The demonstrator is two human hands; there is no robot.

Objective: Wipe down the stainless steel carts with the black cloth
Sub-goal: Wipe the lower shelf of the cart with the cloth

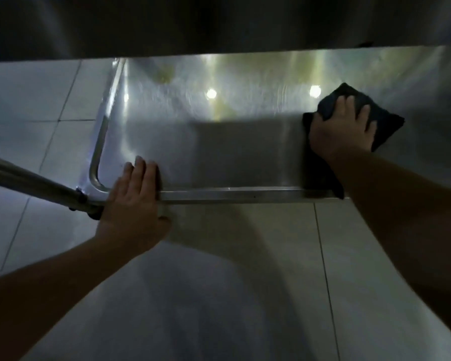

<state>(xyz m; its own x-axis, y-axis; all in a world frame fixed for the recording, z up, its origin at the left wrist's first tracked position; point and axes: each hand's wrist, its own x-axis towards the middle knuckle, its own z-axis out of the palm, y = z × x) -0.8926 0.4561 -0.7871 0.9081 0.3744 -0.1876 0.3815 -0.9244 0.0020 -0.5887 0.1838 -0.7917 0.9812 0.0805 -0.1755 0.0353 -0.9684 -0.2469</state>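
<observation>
the pale tiled floor (219, 282) fills the lower view and shows again to the left of the shelf. above it sits the wide brushed stainless steel cart shelf (206, 152), a shallow tray with a raised lip, lit by ceiling-light reflections and swirled streaks near its middle. a darker upper steel shelf (219, 22) overhangs the far side of the lower shelf. a round steel cart leg (31, 181) runs out from the shelf's near left corner.

the left hand (133, 204) lies over the shelf's near lip beside that corner, fingers straight and flat on the metal, thumb below the edge, holding nothing and seemingly bracing the cart. the right hand (343, 128) presses down on the crumpled black cloth (380, 118) toward the right part of the shelf, fingers curled into its bunched top; a tail of the cloth trails back to the near lip.

the wiping looks under way, with much of the shelf left of the cloth likely still to cover. if the cart rolls under a hard stroke, the bracing hand could slip off the lip. the bunched cloth may skip patches and leave streaks, and its trailing tail could snag on the lip. reaching deeper risks knocking against the overhanging shelf.
</observation>
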